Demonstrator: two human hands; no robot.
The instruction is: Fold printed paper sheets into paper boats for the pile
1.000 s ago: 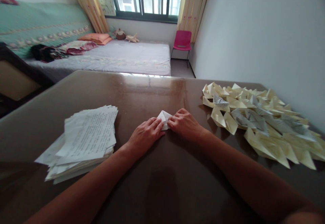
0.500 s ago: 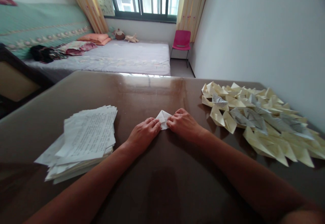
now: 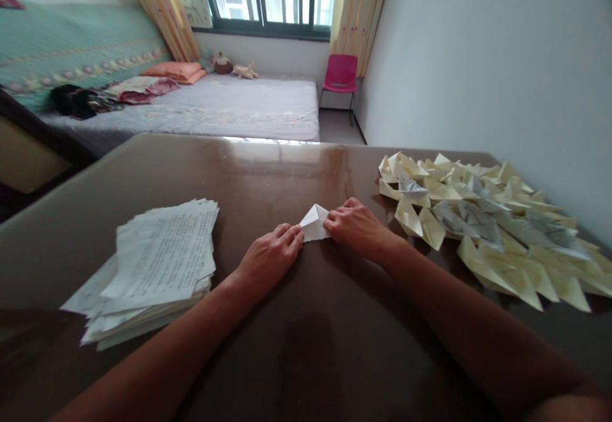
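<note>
A small folded piece of white paper (image 3: 314, 225) with a pointed top sits on the brown table between my hands. My left hand (image 3: 275, 249) has its fingers pressed together at the paper's left corner. On the other side, my right hand (image 3: 352, 225) pinches the right edge, its fingers curled and partly hiding that side. To the left lies a stack of printed paper sheets (image 3: 160, 253), unevenly piled. Many folded paper boats (image 3: 478, 208), cream and some grey with print, stand in close rows at the right.
The brown glossy table (image 3: 268, 173) reaches to a bed (image 3: 248, 103) beyond its far edge. A pink chair (image 3: 341, 74) stands by the window, and a white wall (image 3: 459, 58) runs along the right. A dark-framed chair (image 3: 36, 148) is at the left.
The folded paper has shifted slightly right and away from me, its peak tilting, as my right hand moved the same way. My left hand stays at its left corner.
</note>
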